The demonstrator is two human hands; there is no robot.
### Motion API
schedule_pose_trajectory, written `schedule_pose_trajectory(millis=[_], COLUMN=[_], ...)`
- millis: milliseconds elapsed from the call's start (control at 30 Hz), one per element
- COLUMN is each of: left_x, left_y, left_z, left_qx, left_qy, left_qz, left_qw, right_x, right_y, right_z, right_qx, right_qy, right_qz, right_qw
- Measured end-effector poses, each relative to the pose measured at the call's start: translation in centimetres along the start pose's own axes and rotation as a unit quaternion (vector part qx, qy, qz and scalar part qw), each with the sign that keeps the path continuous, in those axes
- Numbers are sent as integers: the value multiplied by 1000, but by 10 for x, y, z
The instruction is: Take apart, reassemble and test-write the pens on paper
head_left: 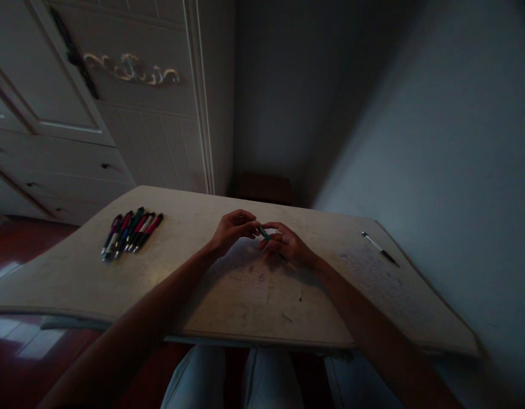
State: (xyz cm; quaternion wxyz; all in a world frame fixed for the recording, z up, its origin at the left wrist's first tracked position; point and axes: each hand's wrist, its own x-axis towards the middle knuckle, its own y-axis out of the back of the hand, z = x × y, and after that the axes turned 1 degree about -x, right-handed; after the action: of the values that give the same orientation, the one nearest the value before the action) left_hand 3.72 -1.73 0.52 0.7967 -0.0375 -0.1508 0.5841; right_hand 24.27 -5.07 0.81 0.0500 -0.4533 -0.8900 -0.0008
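Observation:
Over the middle of the table, my left hand (234,232) and my right hand (288,245) meet around a green pen (263,232). The fingertips of my left hand pinch its upper end, while my right fingers close about the lower part. Much of the pen is hidden by the fingers, and I cannot tell whether it is whole or in parts. Beneath the hands lies a sheet of paper (245,278) with scribbles in blue ink.
Several pens (130,233) lie side by side at the table's left. A white and black pen (379,249) rests near the right edge, beside ink scribbles. The worn table (181,210) stands between a white cabinet (160,142) and a pale wall (437,170).

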Motion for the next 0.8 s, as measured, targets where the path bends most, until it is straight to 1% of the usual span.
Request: schedule_pose_trajectory(millis=[67,200,300,367,433,500,533,600,667,733,800], left_x=[0,-3,-3,-2,2,6,8,10,12,11,10], left_y=[-1,-3,-4,-3,1,7,11,19,25,30,33], left_z=[0,1,1,1,-1,-3,-4,-7,-10,-13,-14], left_qx=[6,22,20,21,34,78,117,227,337,421,475], left_qy=[2,11,11,7,0,-19,-35,-77,-115,-141,-154], left_qz=[-7,-35,-54,-39,-10,24,39,63,50,-11,-62], left_qw=[1000,999,998,999,999,996,992,969,933,896,864], right_x=[-1,-2,-2,-2,-2,-2,-2,-2,0,1,2], right_y=[-2,-5,-4,-2,1,3,4,5,7,9,11], right_z=[-1,-1,-2,-4,-6,-8,-8,-8,-7,-5,-5], right_qx=[15,40,55,62,71,80,84,91,93,93,93], right_qy=[-1,-24,-23,-21,-20,-19,-18,-12,-3,3,6], right_qz=[0,-32,-17,12,36,53,60,76,100,127,147], right_qw=[1000,998,998,998,997,995,995,993,991,988,985])
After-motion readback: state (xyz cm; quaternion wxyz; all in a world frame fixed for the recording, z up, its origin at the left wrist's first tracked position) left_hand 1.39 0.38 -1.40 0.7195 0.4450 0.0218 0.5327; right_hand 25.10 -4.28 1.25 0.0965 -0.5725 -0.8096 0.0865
